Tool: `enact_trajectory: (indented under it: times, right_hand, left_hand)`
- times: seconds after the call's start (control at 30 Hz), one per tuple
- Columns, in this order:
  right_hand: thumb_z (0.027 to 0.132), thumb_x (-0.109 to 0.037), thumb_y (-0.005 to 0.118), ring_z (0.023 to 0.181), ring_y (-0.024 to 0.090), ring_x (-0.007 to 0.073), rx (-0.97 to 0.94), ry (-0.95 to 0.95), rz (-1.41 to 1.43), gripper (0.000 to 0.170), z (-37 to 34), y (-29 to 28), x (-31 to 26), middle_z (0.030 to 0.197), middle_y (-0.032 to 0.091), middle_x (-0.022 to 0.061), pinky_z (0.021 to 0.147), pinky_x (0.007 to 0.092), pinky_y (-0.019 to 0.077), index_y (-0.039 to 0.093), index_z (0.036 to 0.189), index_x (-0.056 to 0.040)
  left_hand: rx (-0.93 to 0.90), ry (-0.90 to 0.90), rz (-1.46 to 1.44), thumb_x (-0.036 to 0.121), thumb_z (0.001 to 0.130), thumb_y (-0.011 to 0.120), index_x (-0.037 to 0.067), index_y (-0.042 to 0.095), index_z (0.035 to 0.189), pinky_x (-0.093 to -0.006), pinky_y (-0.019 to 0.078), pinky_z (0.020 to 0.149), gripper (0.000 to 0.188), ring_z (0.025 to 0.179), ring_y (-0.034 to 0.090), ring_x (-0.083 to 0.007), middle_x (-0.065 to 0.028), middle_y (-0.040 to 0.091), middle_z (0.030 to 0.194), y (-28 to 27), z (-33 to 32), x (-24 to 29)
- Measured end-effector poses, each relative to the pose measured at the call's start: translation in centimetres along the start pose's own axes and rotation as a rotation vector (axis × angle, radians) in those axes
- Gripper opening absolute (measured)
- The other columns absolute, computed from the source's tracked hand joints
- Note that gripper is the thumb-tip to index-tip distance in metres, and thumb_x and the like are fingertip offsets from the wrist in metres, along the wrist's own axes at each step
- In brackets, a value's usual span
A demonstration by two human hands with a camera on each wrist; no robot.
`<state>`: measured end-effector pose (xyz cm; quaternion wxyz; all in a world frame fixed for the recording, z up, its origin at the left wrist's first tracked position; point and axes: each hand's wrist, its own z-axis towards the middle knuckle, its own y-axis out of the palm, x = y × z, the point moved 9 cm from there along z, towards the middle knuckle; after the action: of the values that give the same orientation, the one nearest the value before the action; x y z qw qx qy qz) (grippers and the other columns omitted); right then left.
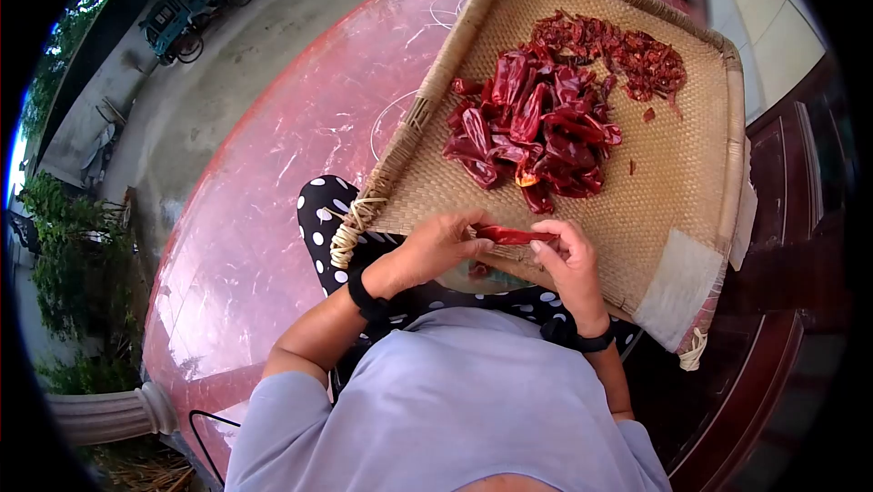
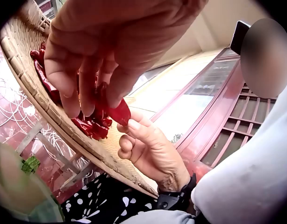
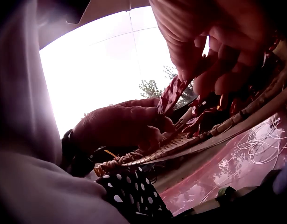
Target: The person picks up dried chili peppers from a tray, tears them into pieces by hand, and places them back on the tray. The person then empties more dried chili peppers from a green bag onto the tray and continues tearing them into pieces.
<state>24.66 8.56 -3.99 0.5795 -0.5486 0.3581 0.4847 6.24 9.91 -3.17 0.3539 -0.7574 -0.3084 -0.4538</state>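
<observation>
One dried red chili pepper [image 1: 509,235] is stretched between both hands over the near edge of a woven tray [image 1: 409,185]. My left hand [image 1: 438,245] pinches one end between thumb and fingers. At the other end, my right hand [image 1: 573,260] grips the pepper with thumb and fingertips. In the left wrist view the pepper [image 2: 116,108] looks glossy, its tip at the right hand [image 2: 153,147]. Beyond the hands, a heap of whole dried red chilies [image 1: 527,124] lies in the tray. Behind it is a pile of smaller, shrivelled chili pieces [image 1: 650,65].
The tray rests over lap and polka-dot trousers [image 1: 320,219]. A grey cloth patch [image 1: 677,285] covers its near right corner. To the left spreads a shiny red surface [image 1: 273,165] with loose white cord [image 2: 10,105]. Dark wooden furniture [image 1: 773,183] stands close on the right.
</observation>
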Motion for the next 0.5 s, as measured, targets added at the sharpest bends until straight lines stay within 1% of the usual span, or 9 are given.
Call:
enact_trajectory:
  times: [0.1, 0.13, 0.23, 0.27, 0.3, 0.37, 0.4, 0.47, 0.5]
  right_hand:
    - [0.086, -0.003, 0.071, 0.075, 0.064, 0.0152, -0.070, -0.060, 0.005, 0.018, -0.5, 0.2, -1.4, 0.092, 0.066, 0.0058, 0.066, 0.0270, 0.0516, 0.067, 0.104, -0.0045]
    - [0.085, -0.004, 0.071, 0.076, 0.065, 0.0160, -0.107, -0.076, 0.003, 0.019, -0.7, 0.3, -2.2, 0.091, 0.066, 0.0061, 0.066, 0.0278, 0.0518, 0.067, 0.104, -0.0048]
    - [0.083, -0.005, 0.073, 0.077, 0.068, 0.0193, -0.291, -0.161, -0.175, 0.019, -1.3, 2.1, -4.2, 0.089, 0.067, 0.0068, 0.066, 0.0308, 0.0529, 0.067, 0.101, -0.0064]
    - [0.081, -0.004, 0.074, 0.077, 0.067, 0.0229, -0.330, -0.161, -0.192, 0.022, -1.6, 2.8, -4.0, 0.088, 0.066, 0.0090, 0.070, 0.0318, 0.0529, 0.067, 0.101, -0.0052]
    - [0.081, -0.007, 0.074, 0.078, 0.067, 0.0245, -0.371, -0.194, -0.269, 0.021, -1.7, 3.4, -4.6, 0.089, 0.067, 0.0086, 0.069, 0.0345, 0.0530, 0.067, 0.100, -0.0074]
    - [0.081, -0.009, 0.074, 0.078, 0.067, 0.0261, -0.402, -0.231, -0.329, 0.020, -2.0, 4.4, -4.0, 0.089, 0.067, 0.0080, 0.069, 0.0357, 0.0530, 0.068, 0.100, -0.0089]
    - [0.082, -0.010, 0.073, 0.077, 0.067, 0.0258, -0.391, -0.265, -0.369, 0.020, -2.0, 4.6, -3.7, 0.088, 0.067, 0.0076, 0.068, 0.0361, 0.0530, 0.067, 0.100, -0.0097]
    - [0.083, -0.012, 0.071, 0.076, 0.068, 0.0252, -0.367, -0.329, -0.448, 0.018, -2.1, 4.9, -3.4, 0.087, 0.067, 0.0069, 0.066, 0.0368, 0.0531, 0.066, 0.100, -0.0114]
    - [0.083, -0.012, 0.071, 0.076, 0.068, 0.0255, -0.382, -0.275, -0.428, 0.018, -1.9, 4.8, -3.3, 0.087, 0.067, 0.0070, 0.066, 0.0369, 0.0533, 0.066, 0.101, -0.0113]
  left_hand:
    - [0.163, 0.222, 0.313, 0.019, 0.093, 0.070, 0.007, 0.064, 0.124, -0.0324, 0.0552, 0.073, 0.033, 0.083, 0.063, -0.0160, -0.0111, 0.063, 0.105, -2.5, 0.7, 0.3]
    - [0.179, 0.126, 0.318, 0.020, 0.092, 0.071, 0.008, 0.063, 0.124, -0.0354, 0.0532, 0.082, 0.036, 0.091, 0.063, -0.0205, -0.0131, 0.056, 0.119, -3.5, 0.9, 0.0]
    - [0.413, 0.297, 0.417, 0.022, 0.091, 0.071, 0.008, 0.062, 0.124, -0.0343, 0.0536, 0.079, 0.037, 0.088, 0.063, -0.0216, -0.0127, 0.055, 0.118, -6.2, 2.2, 0.3]
    - [0.471, 0.377, 0.496, 0.020, 0.090, 0.070, 0.009, 0.060, 0.124, -0.0379, 0.0547, 0.079, 0.037, 0.089, 0.064, -0.0277, -0.0131, 0.054, 0.120, -6.8, 2.9, 0.3]
    - [0.505, 0.366, 0.586, 0.019, 0.090, 0.069, 0.009, 0.059, 0.124, -0.0394, 0.0549, 0.079, 0.037, 0.090, 0.064, -0.0299, -0.0135, 0.054, 0.120, -7.0, 3.5, 0.0]
    - [0.570, 0.340, 0.764, 0.018, 0.089, 0.067, 0.010, 0.058, 0.125, -0.0425, 0.0554, 0.079, 0.038, 0.090, 0.065, -0.0342, -0.0143, 0.054, 0.121, -7.1, 4.5, -0.2]
    - [0.596, 0.336, 0.763, 0.016, 0.089, 0.064, 0.011, 0.057, 0.122, -0.0465, 0.0548, 0.077, 0.034, 0.091, 0.064, -0.0389, -0.0146, 0.057, 0.116, -7.2, 4.9, -0.4]
    - [0.605, 0.232, 0.841, 0.015, 0.088, 0.064, 0.012, 0.058, 0.118, -0.0469, 0.0544, 0.075, 0.031, 0.090, 0.064, -0.0384, -0.0139, 0.058, 0.110, -7.4, 6.2, -1.1]
    - [0.608, 0.179, 0.879, 0.015, 0.087, 0.063, 0.012, 0.058, 0.116, -0.0471, 0.0541, 0.074, 0.029, 0.089, 0.065, -0.0382, -0.0136, 0.059, 0.107, -7.5, 6.7, -1.3]
